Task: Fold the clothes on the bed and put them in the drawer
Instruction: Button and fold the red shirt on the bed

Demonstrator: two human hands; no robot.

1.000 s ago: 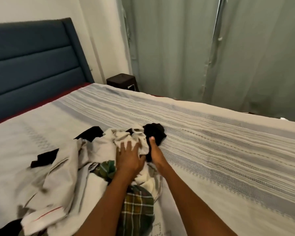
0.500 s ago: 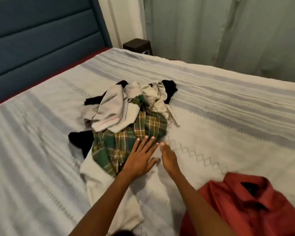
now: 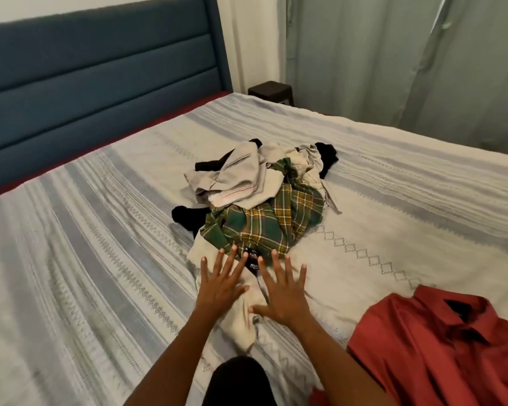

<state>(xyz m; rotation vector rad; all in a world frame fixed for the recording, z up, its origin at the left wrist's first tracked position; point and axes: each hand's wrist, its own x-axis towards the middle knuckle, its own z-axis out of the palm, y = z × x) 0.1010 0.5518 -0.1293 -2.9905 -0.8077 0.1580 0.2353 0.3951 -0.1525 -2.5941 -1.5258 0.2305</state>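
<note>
Spreading wide and straight, gripping nothing: fingers of left hand (image 3: 222,284) and right hand (image 3: 282,291), lying flat at lower centre on a cream cloth garment (image 3: 241,317). Just above the fingertips, touching the black neck label of a green-and-yellow plaid shirt (image 3: 264,227). Heaping behind it at frame centre, a rumpled pile of beige and black clothes (image 3: 241,177). Lying well apart at lower right, a red collared shirt (image 3: 440,344), running off the frame edge. Covering everything beneath, a white-and-grey striped woven bedspread (image 3: 85,259). Standing at upper left, a blue padded headboard (image 3: 100,77); hanging at upper right, pale green curtains (image 3: 393,54); sitting beside them, a dark square stool (image 3: 272,89), partly hidden by the bed. Showing at bottom centre, a dark shape, too cropped to identify.
</note>
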